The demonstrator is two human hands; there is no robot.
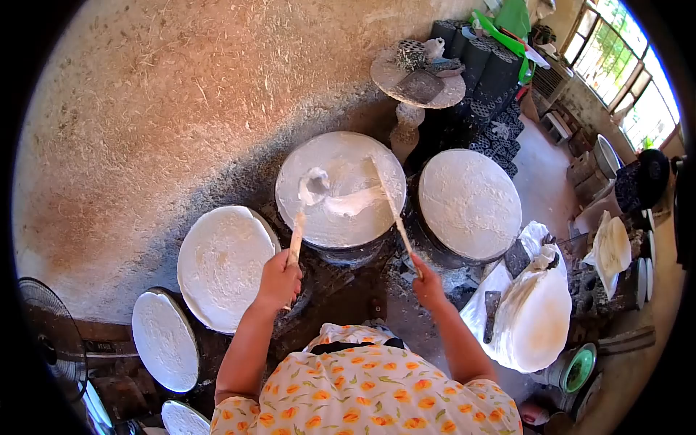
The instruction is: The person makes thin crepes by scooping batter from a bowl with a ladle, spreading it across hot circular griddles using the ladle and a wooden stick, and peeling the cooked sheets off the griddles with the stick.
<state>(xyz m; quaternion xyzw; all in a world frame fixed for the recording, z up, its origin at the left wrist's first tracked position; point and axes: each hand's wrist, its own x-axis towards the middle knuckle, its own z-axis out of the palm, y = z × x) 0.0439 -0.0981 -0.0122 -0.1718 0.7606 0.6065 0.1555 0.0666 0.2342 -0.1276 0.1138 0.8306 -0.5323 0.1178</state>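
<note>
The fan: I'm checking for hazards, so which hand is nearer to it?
Left. The fan stands off to the left; the left hand is well apart from it, the right hand farther across.

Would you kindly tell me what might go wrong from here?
The thick white streak on the middle round pan makes the coating look uneven, so it might stay lumpy. The ladle in the left hand and thin stick in the right hand are both over that pan, so they could knock together. The left hand appears close to the coated pan on its left, though depth is hard to judge; it might brush the edge.
</note>
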